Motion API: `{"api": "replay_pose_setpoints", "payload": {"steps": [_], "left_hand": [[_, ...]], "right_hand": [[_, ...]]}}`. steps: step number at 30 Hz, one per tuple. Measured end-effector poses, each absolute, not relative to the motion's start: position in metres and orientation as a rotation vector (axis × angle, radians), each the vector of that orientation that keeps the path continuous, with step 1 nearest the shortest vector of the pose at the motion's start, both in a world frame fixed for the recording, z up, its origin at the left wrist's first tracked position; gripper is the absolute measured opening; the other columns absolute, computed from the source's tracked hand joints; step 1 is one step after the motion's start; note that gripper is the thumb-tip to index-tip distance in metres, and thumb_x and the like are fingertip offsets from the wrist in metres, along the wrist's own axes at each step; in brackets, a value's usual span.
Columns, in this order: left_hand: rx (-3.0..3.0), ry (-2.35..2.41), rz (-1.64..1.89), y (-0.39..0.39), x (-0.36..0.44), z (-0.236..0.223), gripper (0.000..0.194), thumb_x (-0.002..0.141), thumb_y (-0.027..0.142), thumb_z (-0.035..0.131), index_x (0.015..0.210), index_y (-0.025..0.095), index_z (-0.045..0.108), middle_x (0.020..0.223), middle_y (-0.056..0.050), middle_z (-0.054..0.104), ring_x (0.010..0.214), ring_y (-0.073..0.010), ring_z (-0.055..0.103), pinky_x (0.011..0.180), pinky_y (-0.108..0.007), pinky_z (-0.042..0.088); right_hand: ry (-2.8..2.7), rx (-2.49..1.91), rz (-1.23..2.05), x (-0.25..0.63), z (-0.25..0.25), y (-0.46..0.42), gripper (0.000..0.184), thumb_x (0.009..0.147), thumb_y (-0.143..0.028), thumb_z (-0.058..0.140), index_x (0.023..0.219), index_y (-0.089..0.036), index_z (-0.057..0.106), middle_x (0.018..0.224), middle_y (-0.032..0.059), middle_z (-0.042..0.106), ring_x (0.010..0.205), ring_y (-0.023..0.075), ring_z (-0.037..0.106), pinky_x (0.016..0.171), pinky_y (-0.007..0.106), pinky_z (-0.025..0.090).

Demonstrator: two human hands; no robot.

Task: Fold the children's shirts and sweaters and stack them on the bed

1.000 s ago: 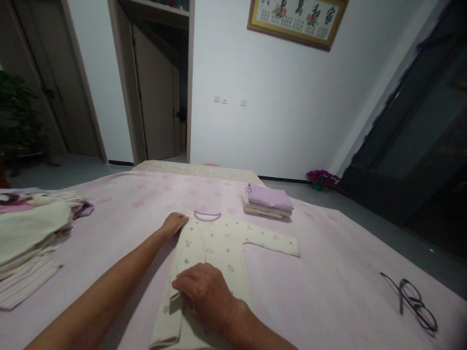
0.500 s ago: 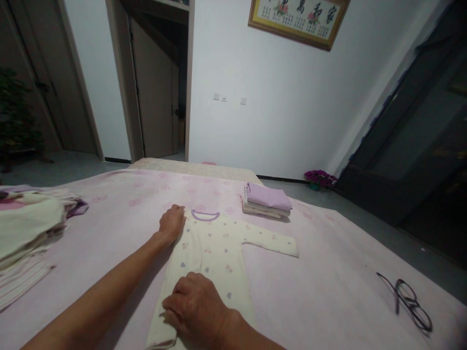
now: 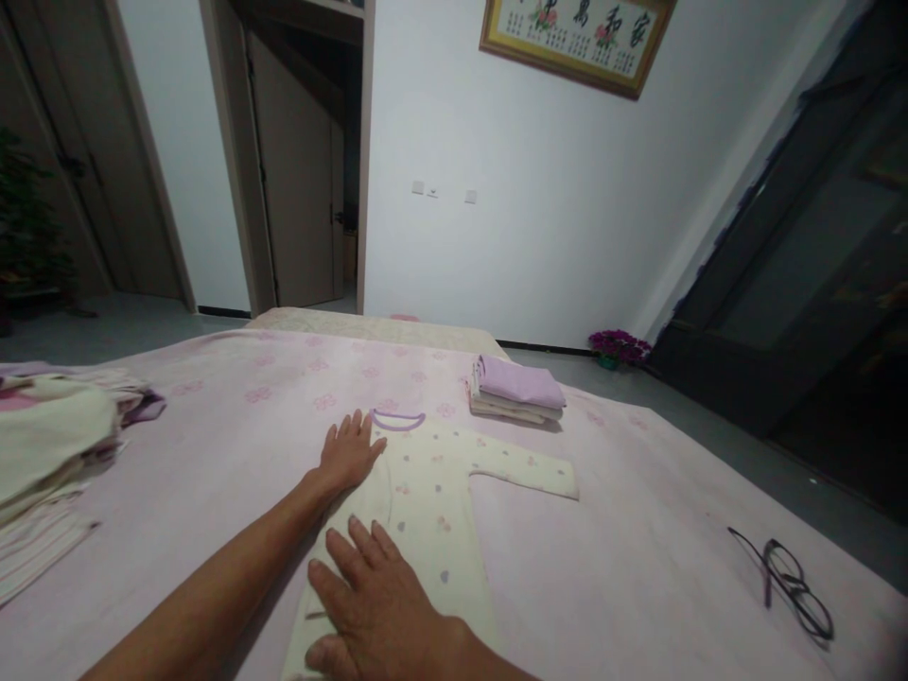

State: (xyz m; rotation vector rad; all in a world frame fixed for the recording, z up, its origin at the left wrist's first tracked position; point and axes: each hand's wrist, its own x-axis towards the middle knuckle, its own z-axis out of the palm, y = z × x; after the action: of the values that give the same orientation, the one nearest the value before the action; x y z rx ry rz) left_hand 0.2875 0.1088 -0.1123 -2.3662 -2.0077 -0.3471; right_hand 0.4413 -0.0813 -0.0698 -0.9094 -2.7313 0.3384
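Note:
A cream long-sleeved shirt (image 3: 432,525) with small hearts and a purple neckline lies spread on the bed, one sleeve stretched out to the right. Its left side looks folded inward, and the left sleeve is out of sight. My left hand (image 3: 350,452) rests flat near the shoulder beside the collar, fingers spread. Lower down, my right hand (image 3: 379,601) lies open over the shirt's left side near the hem, covering part of the cloth. Neither hand grips anything.
A pile of loose clothes (image 3: 61,445) is at the left on the pink bedsheet (image 3: 234,445). Folded clothes (image 3: 517,388) form a stack beyond the sleeve. Eyeglasses (image 3: 787,582) lie at the right. Purple flowers (image 3: 617,347) stand on the floor past the bed.
Both hands have opened from a closed grip on the shirt's left edge and now lie flat on it with fingers spread. The shirt has stayed in place.

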Motion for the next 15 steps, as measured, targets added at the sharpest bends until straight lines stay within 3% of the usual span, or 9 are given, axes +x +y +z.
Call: {"api": "replay_pose_setpoints", "payload": {"steps": [5,7,10,12,15], "left_hand": [[-2.373,-1.905,-0.386,0.098,0.295,-0.098,0.059,0.102,0.037,0.032,0.150,0.004,0.040,0.159,-0.024,0.035,0.151,-0.0368,0.022,0.121,-0.055,0.010],[-2.437,-1.835,-0.386,0.091,0.300,-0.097,0.058,0.103,0.035,0.029,0.149,0.002,0.041,0.158,-0.025,0.035,0.151,-0.0337,0.024,0.122,-0.050,0.013],[-2.573,-1.739,-0.328,0.077,0.305,-0.102,0.060,0.102,0.041,0.034,0.147,0.002,0.046,0.155,-0.024,0.041,0.148,-0.0321,0.033,0.120,-0.043,0.025],[-2.635,-1.688,-0.286,0.068,0.306,-0.106,0.063,0.101,0.046,0.038,0.148,0.006,0.045,0.157,-0.023,0.038,0.149,-0.0340,0.030,0.120,-0.044,0.026],[-2.669,-1.665,-0.231,0.060,0.305,-0.106,0.065,0.100,0.048,0.038,0.153,0.009,0.040,0.161,-0.022,0.029,0.151,-0.0371,0.021,0.121,-0.050,0.022]], "right_hand": [[-2.726,-0.886,0.289,0.440,-0.065,-0.083,0.068,0.101,-0.060,0.040,0.153,-0.018,0.031,0.160,0.0146,0.034,0.149,0.0345,0.027,0.120,0.056,0.026],[-2.706,-0.871,0.210,0.439,-0.065,-0.082,0.063,0.100,-0.058,0.045,0.146,-0.016,0.039,0.152,0.0147,0.045,0.144,0.0317,0.036,0.118,0.052,0.030],[-2.749,-0.689,0.113,0.435,-0.072,-0.080,0.036,0.097,-0.046,0.054,0.121,-0.019,0.056,0.125,0.0074,0.066,0.122,0.0235,0.055,0.111,0.043,0.039],[-2.769,-0.487,0.073,0.430,-0.079,-0.081,0.021,0.097,-0.041,0.054,0.106,-0.023,0.059,0.112,0.0002,0.071,0.108,0.0178,0.061,0.105,0.038,0.043],[-2.697,-0.274,0.051,0.423,-0.089,-0.086,0.021,0.101,-0.040,0.047,0.103,-0.024,0.059,0.111,-0.0048,0.073,0.101,0.0117,0.064,0.102,0.031,0.044]]}}
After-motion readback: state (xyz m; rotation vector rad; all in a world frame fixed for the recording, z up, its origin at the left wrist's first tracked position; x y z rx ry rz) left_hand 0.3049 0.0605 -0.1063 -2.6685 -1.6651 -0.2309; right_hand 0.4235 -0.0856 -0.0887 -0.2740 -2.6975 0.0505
